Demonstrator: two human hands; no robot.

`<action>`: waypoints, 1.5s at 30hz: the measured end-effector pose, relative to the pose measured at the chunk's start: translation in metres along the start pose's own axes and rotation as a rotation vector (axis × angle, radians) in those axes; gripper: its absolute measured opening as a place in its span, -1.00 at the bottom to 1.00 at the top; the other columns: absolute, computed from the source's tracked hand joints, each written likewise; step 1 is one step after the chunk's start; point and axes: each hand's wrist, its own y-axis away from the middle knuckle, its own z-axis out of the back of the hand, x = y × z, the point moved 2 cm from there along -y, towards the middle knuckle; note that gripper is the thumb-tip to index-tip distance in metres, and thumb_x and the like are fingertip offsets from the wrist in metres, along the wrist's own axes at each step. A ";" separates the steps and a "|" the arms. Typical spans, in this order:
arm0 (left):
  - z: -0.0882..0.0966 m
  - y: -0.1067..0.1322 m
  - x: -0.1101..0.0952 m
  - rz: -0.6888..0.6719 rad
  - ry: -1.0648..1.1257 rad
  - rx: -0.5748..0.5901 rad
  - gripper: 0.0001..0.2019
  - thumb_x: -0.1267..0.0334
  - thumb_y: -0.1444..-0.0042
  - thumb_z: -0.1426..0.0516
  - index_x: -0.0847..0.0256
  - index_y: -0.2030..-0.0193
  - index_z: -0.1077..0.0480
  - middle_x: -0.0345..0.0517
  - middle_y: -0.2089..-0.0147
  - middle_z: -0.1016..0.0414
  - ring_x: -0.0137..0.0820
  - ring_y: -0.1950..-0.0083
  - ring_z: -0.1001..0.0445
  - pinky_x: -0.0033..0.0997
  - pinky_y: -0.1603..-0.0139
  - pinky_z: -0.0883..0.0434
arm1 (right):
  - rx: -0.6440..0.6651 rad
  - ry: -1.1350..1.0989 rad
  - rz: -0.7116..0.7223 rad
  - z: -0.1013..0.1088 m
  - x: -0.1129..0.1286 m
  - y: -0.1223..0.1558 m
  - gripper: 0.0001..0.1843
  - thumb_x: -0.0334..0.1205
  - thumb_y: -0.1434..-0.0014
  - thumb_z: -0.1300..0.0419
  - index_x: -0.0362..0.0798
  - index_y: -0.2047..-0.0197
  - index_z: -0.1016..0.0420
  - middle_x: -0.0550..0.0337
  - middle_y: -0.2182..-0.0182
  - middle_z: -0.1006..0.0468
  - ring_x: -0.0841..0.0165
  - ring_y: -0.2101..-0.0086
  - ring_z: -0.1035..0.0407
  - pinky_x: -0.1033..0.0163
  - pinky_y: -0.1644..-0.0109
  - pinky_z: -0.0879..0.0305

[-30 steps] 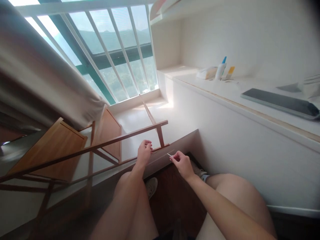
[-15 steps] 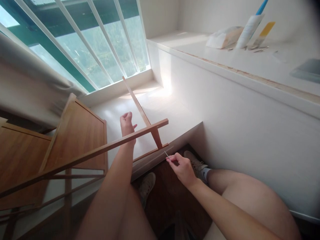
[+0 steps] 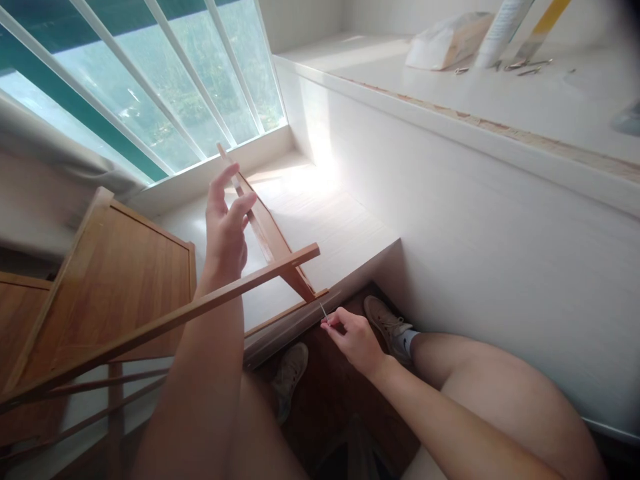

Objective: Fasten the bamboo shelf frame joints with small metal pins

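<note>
My right hand (image 3: pixel 354 339) pinches a thin metal pin (image 3: pixel 324 310), its tip pointing up and left, just below the lower end of a wooden crosspiece (image 3: pixel 273 237). That crosspiece slants between two slim wooden rails and now shows its broad face. The upper rail (image 3: pixel 225 288) crosses in front of my left forearm. My left hand (image 3: pixel 225 223) is raised beside the crosspiece's far end, thumb and index finger apart. I cannot tell whether those fingers touch the wood. The lower rail (image 3: pixel 280 318) lies along the edge of the white platform.
Wooden panels (image 3: pixel 120 267) of the same frame stand at left, below a curtain (image 3: pixel 55 180). A barred window (image 3: pixel 165 87) is ahead. On the white ledge (image 3: pixel 370 57) at right are a wrapped block (image 3: pixel 450 41), a white tube (image 3: pixel 503 33), a yellow-handled brush (image 3: pixel 547 20) and loose metal fasteners (image 3: pixel 530 67).
My left hand has moved up and left, and its fingers have spread apart. The crosspiece has turned, showing more of its broad face. My right hand keeps the pin near its lower end.
</note>
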 end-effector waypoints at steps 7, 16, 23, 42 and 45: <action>-0.012 0.002 -0.018 0.039 -0.034 0.024 -0.86 0.41 -0.01 -0.09 0.22 0.27 -0.40 -0.22 0.43 -0.11 -0.48 0.44 -0.09 -0.40 0.40 -0.03 | -0.002 0.004 0.024 -0.002 0.001 -0.007 -0.85 -0.30 -0.21 -0.22 0.03 0.38 -0.34 0.20 0.34 -0.61 0.34 0.33 -0.51 0.25 0.19 -0.42; -0.017 -0.005 -0.014 -0.015 -0.125 -0.003 -0.92 0.39 -0.02 -0.05 0.20 0.41 -0.35 -0.26 0.53 0.02 -0.49 0.50 0.04 -0.34 0.42 0.06 | 0.026 0.087 0.076 -0.005 -0.001 -0.008 -0.85 -0.31 -0.24 -0.18 0.02 0.38 -0.35 0.18 0.33 -0.59 0.33 0.31 -0.49 0.24 0.16 -0.40; -0.020 -0.003 -0.015 -0.054 -0.113 0.018 -0.90 0.43 -0.01 -0.03 0.21 0.38 -0.36 -0.20 0.45 -0.02 -0.42 0.41 0.00 -0.32 0.31 -0.02 | 0.073 0.259 0.198 -0.003 0.002 -0.009 -0.83 -0.32 -0.29 -0.12 0.01 0.38 -0.34 0.15 0.40 -0.51 0.31 0.35 -0.42 0.23 0.21 -0.34; -0.025 0.000 -0.014 -0.032 -0.043 0.072 -0.86 0.45 -0.06 -0.01 0.22 0.27 -0.35 -0.17 0.40 -0.02 -0.42 0.35 -0.06 -0.37 0.30 -0.03 | 0.061 0.190 0.103 -0.006 0.002 -0.008 -0.81 -0.27 -0.25 -0.20 0.01 0.40 -0.30 0.19 0.39 -0.53 0.34 0.35 -0.43 0.27 0.20 -0.32; -0.025 0.001 -0.013 -0.013 -0.046 0.074 -0.84 0.46 -0.09 0.01 0.23 0.25 -0.35 -0.20 0.42 0.02 -0.44 0.40 -0.03 -0.38 0.35 0.00 | 0.041 0.131 0.046 -0.005 0.002 -0.008 -0.80 -0.24 -0.21 -0.25 0.01 0.40 -0.32 0.21 0.38 -0.56 0.35 0.36 -0.45 0.29 0.22 -0.32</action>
